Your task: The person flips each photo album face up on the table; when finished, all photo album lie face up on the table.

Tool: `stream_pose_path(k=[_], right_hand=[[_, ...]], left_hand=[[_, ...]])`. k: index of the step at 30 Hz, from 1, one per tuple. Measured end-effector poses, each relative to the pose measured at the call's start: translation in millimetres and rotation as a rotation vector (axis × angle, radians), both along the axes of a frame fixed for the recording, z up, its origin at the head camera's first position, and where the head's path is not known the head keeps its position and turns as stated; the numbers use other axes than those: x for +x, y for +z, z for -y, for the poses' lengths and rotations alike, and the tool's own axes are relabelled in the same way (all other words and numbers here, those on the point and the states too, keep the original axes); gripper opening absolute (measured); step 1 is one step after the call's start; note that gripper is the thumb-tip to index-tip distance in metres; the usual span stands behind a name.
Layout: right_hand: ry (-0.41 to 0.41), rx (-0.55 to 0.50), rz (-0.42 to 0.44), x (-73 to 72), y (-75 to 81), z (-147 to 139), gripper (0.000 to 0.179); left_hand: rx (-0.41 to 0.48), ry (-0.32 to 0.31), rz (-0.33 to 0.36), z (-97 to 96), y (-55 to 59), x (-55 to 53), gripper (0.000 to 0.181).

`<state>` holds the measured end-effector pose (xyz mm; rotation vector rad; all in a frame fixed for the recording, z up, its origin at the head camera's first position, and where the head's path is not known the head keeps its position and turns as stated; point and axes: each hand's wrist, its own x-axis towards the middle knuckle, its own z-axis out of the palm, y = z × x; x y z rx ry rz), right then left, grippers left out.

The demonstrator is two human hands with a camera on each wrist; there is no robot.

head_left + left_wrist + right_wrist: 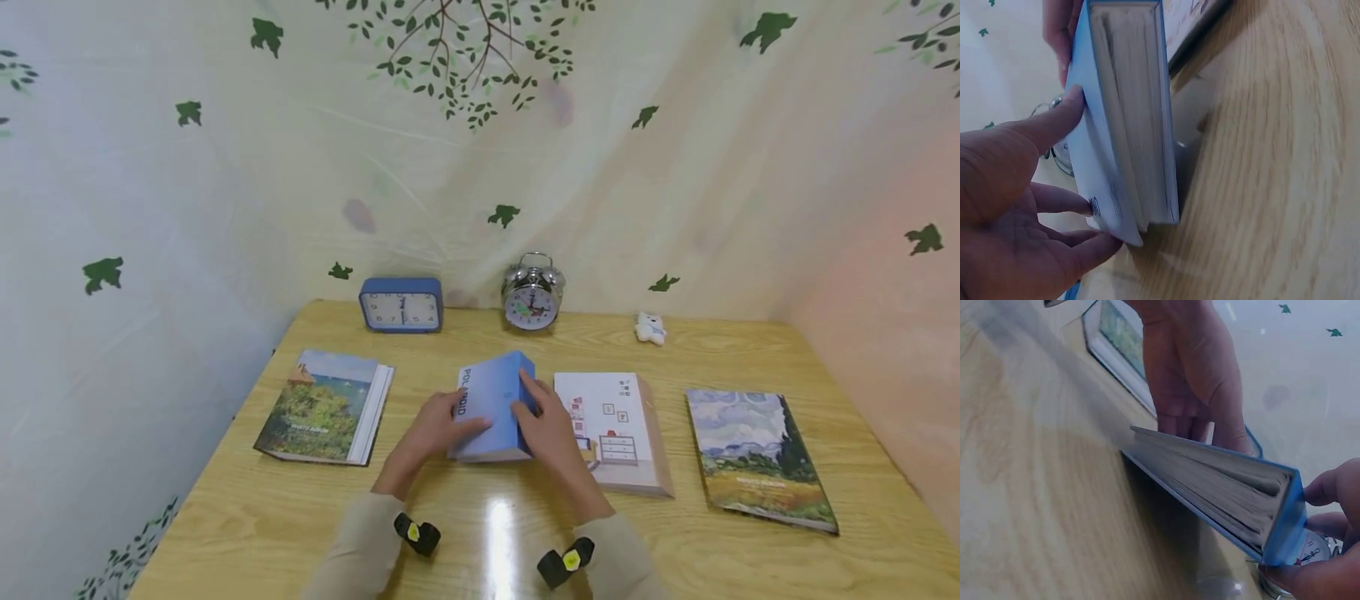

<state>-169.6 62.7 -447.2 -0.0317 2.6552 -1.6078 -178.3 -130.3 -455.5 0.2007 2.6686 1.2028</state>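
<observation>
A thick blue photo album with "POLAROID" on its cover is between both hands at the table's middle, its spine to the right. My left hand holds the opening side, thumb over the front cover and fingers at the edge. In the left wrist view the cover stands slightly apart from the pages near that hand's fingers. The right hand grips the spine side; in the right wrist view its fingers and thumb wrap the blue spine. The album's underside is hidden in the head view.
A landscape-covered album lies left. To the right lie a white illustrated album, partly behind the right hand, and another painted-cover album. Along the back stand a blue clock, a silver alarm clock and a small white figurine.
</observation>
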Motion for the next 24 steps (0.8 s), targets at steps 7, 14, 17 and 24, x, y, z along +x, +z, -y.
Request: stream_pose_path(k=[7,14,17,24], right_hand=[[0.015,-0.152,0.063,-1.6,7.7,-9.3,0.052],[0.055,-0.24,0.077,1.4,15.7,-13.1,0.056],[0.062,-0.254,0.067,3.4,20.7,-12.8,0.054],[0.08,-0.372,0.004,3.5,29.7,-0.4,0.046]], left_hand=[[0.011,-0.038,0.001,-9.8,8.8,2.1,0.086],[0.057,-0.1,0.014,-15.5,12.0,0.9,0.084],[0.123,-0.117,0.019,-15.9,15.4,-1.5,0.08],[0.379,-0.139,0.005,-0.4,24.8,-5.8,0.062]])
